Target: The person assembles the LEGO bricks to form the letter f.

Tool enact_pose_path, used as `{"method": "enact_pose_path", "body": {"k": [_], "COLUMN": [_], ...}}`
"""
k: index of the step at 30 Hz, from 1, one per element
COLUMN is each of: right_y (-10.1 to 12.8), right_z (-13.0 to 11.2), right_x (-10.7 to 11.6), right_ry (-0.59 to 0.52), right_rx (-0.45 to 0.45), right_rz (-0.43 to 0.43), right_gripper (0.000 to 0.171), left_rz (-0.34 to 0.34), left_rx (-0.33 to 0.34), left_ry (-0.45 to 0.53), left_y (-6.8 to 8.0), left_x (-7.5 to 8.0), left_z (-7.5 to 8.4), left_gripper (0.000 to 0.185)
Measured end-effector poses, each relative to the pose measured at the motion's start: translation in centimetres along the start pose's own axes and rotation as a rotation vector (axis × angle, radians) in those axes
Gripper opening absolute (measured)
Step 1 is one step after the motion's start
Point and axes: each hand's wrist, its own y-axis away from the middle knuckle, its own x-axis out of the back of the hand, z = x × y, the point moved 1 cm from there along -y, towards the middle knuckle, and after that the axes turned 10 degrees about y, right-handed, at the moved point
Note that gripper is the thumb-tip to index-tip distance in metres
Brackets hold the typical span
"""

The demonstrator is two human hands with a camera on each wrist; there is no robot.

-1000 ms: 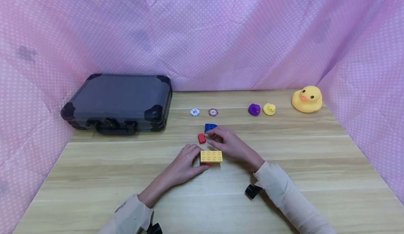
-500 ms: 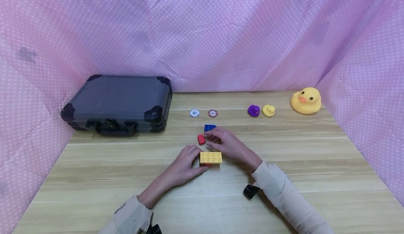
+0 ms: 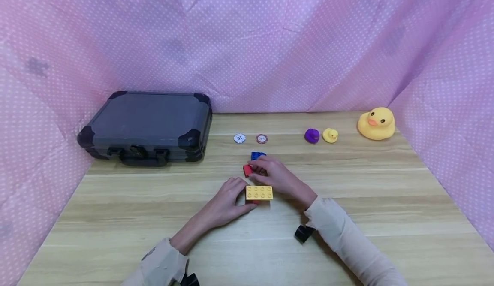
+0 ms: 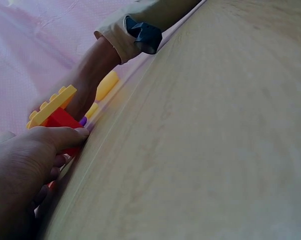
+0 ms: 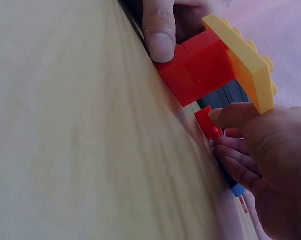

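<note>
My left hand (image 3: 227, 202) grips a stack of red toy bricks (image 5: 198, 67) at its base, thumb on the near side. A flat yellow toy brick (image 3: 259, 193) caps the stack and juts out past it to the right. Just beyond, my right hand (image 3: 281, 176) pinches a small red toy brick (image 3: 247, 171) between thumb and fingers. In the right wrist view the thumb tip overlaps this brick's upper part. Behind those fingers lies a blue toy brick (image 3: 255, 155), partly hidden by the hand.
A grey case (image 3: 146, 121) with black corners stands at the back left. Farther back lie a white poker chip (image 3: 239, 138) and a red-rimmed poker chip (image 3: 261, 138). To the right are a purple duck (image 3: 311, 136), a small yellow duck (image 3: 330, 135) and a large yellow duck (image 3: 376, 124).
My right hand has shifted slightly left, its thumb and fingers closing over the small red brick. The left hand keeps its grip on the stack.
</note>
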Motion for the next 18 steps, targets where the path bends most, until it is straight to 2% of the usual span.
{"method": "enact_pose_path", "body": {"k": [7, 13, 18], "right_y": [-0.1, 0.3, 1.0], "right_z": [-0.2, 0.0, 0.3], "right_x": [-0.1, 0.0, 0.6], "right_ry": [0.008, -0.089, -0.161], "right_rx": [-0.035, -0.033, -0.061], "right_rz": [-0.029, -0.017, -0.019], "right_gripper": [0.033, 0.025, 0.025], "left_rz": [0.000, 0.001, 0.004], "left_rx": [-0.003, -0.006, -0.007], "left_ry": [-0.001, -0.002, -0.001], "left_y": [0.1, 0.0, 0.0], "left_x": [0.0, 0.0, -0.1], "left_z": [0.1, 0.1, 0.1], "left_gripper": [0.030, 0.036, 0.033]}}
